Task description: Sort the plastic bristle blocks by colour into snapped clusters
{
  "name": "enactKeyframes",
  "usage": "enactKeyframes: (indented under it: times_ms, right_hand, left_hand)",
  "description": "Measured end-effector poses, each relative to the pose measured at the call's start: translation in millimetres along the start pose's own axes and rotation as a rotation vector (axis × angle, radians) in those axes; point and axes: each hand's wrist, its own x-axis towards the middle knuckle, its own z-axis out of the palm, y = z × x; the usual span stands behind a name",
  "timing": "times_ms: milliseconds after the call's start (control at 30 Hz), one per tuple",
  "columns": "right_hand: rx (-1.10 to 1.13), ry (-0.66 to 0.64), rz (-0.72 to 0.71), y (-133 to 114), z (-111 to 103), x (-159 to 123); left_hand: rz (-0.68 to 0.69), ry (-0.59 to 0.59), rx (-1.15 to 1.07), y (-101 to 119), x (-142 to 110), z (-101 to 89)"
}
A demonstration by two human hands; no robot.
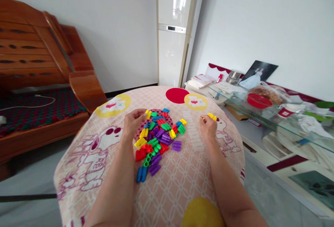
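A loose pile of plastic building pieces shaped like joined tubes, in purple (165, 138), green (147, 159), red (141, 154) and blue (141, 174), lies mid-table. At the pile's far left edge, my left hand (132, 122) has its thumb and fingers closed on a yellow tube piece (148, 114). Apart from the pile, to the right, my right hand (208, 127) grips yellow tube pieces (212, 116) that stick out beyond its fingers. The fingers partly hide how many there are.
A pink patterned cloth (169, 192) covers the round table. On the right, a glass-topped cabinet (287, 129) carries a red bowl (258, 101), papers (200, 81) and a photo (258, 70). A wooden bench (33, 53) stands left, and a tall white appliance (172, 53) behind.
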Motion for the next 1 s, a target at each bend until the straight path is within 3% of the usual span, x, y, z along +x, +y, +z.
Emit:
enactKeyframes:
  times_ms: [167, 300, 400, 733, 800, 867, 1000]
  right_hand:
    - [0.469, -0.218, -0.219, -45, 12, -26]
    - [0.74, -0.435, -0.162, -64, 17, -41]
    - [0.838, -0.511, -0.116, -69, 17, -43]
    - [1.034, -0.585, -0.007, -65, 15, -40]
    - [1.027, -0.554, 0.009, -61, 13, -34]
    - [0.998, -0.419, 0.052, -49, 7, -23]
    - [0.754, 0.082, 0.21, 1, -11, 6]
  left_hand:
    - [0.019, -0.293, -0.048, 35, -10, 13.5]
    - [0.035, -0.53, -0.083, 46, -18, 33.0]
    - [0.048, -0.656, -0.073, 45, -21, 45.1]
    - [0.089, -0.697, -0.007, 43, -27, 66.5]
    - [0.123, -0.67, 0.023, 41, -25, 64.3]
    - [0.159, -0.579, 0.083, 38, -19, 55.2]
    - [0.139, -0.334, 0.315, 31, -4, 18.5]
